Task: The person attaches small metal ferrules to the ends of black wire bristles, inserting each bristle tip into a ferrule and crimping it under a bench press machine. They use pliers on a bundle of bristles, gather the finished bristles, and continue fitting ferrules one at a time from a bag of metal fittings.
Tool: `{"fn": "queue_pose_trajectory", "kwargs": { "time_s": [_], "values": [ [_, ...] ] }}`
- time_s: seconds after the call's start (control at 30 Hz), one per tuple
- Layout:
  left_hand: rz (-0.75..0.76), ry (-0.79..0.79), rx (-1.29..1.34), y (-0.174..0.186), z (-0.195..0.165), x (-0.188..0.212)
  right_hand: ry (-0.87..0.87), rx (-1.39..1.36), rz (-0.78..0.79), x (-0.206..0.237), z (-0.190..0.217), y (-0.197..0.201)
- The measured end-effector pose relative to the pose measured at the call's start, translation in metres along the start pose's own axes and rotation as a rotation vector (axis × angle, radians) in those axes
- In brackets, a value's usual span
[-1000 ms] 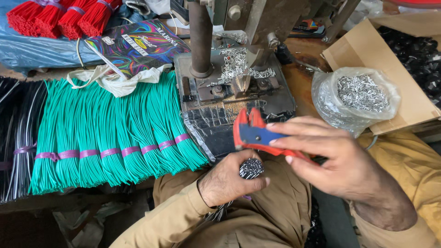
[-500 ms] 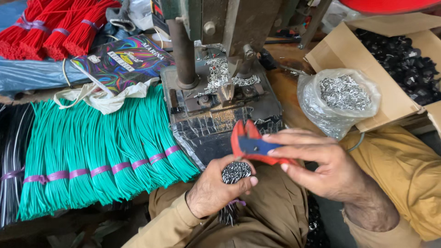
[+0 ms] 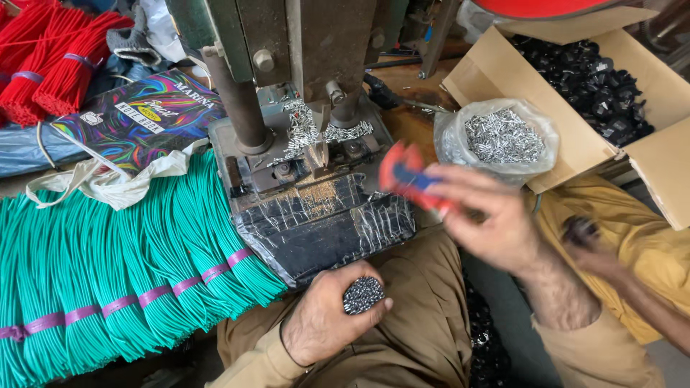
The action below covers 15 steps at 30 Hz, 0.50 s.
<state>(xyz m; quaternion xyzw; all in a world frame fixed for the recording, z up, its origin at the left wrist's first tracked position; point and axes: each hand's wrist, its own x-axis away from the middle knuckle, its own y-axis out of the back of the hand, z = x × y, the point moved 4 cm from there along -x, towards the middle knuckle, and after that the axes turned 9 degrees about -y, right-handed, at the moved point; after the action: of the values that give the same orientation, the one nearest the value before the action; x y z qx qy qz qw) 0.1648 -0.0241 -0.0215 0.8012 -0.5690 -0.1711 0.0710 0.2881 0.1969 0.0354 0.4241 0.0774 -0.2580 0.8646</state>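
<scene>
- The green wires [image 3: 108,280], bundled and banded with purple tape, lie across the left side of the bench, their cut ends running up to the base of the press.
- The press [image 3: 302,129], a heavy metal machine, stands at the middle of the bench; small metal bits lie scattered round its die, and its front is wrapped in black plastic.
- A cardboard box [image 3: 568,136] full of small black parts sits at the right far corner.
- Red wires [image 3: 50,65] in bundles lie at the left far corner, with a colourful notebook [image 3: 136,118] just beside them and a white cloth bag [image 3: 108,183] in front of it.
- A clear plastic bag [image 3: 503,140] of small metal terminals rests against the box, right of the press.
- The right hand [image 3: 496,223], blurred, has its fingers closed round a red and blue wire cutter [image 3: 410,179] just in front of the press.
- The left hand [image 3: 323,316] rests on the lap, below the press, fingers clenched round a bunch of wires [image 3: 361,294] seen end-on.
- Another person's hand [image 3: 589,244] at the right edge holds something dark; what it is I cannot tell.
</scene>
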Motion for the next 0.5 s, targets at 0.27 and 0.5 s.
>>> {"fn": "queue_pose_trajectory", "kwargs": {
  "time_s": [0.27, 0.5],
  "values": [
    [-0.078, -0.041, 0.077, 0.001, -0.005, 0.003, -0.158, 0.605, -0.268, -0.041, -0.128, 0.085],
    [-0.121, -0.095, 0.195, 0.001, -0.003, 0.008, -0.037, -0.065, -0.355, 0.033, -0.039, -0.001]
  ]
}}
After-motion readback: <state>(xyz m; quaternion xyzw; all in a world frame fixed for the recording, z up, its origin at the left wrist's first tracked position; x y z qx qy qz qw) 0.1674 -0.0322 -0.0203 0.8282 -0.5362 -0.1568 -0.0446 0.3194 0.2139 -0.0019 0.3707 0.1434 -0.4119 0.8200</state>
